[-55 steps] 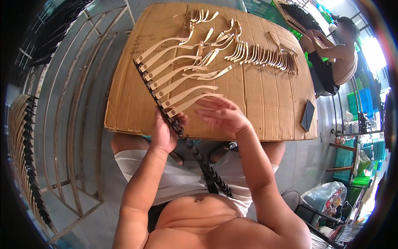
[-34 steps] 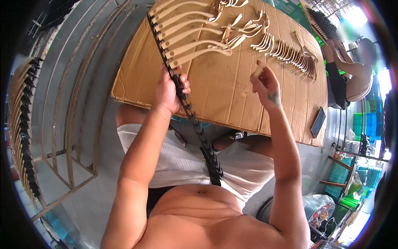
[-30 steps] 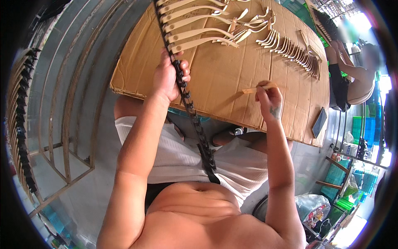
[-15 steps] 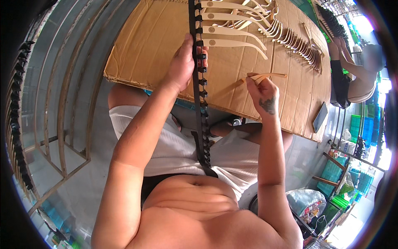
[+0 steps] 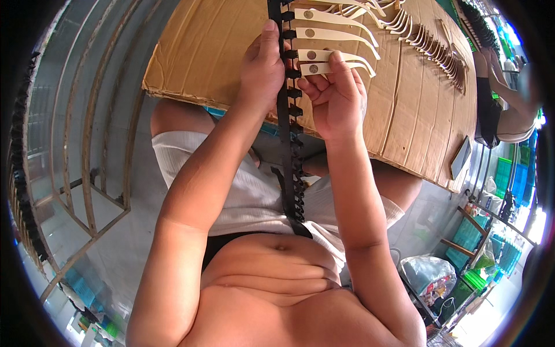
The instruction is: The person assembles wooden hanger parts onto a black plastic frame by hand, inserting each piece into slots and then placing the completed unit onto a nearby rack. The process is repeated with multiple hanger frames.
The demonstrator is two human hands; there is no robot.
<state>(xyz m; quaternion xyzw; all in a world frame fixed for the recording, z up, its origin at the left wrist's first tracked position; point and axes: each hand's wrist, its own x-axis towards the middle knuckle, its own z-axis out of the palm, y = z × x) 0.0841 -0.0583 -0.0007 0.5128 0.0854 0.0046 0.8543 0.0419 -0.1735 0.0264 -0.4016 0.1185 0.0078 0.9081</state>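
Observation:
My left hand is wrapped round a long black clip strip, which runs from the far edge down to my lap. Small black clips line its right side. Several cream eyeglass temples stick out rightward from the upper clips, each with a dark round mark near its clipped end. Between the thumb and fingers of my right hand is the lowest eyeglass temple. Its marked end is at a clip just beside my left hand; whether it is seated inside cannot be seen. The clips below it carry no temples.
Under the strip lies a brown cardboard sheet. A row of loose temples spreads over its far right, and a dark flat object lies at its right edge. A metal rack stands left. Another person sits at right.
My right hand has moved left and up, bringing the temple from over the cardboard to a clip on the strip. My left hand still grips the strip, shifted slightly right and up.

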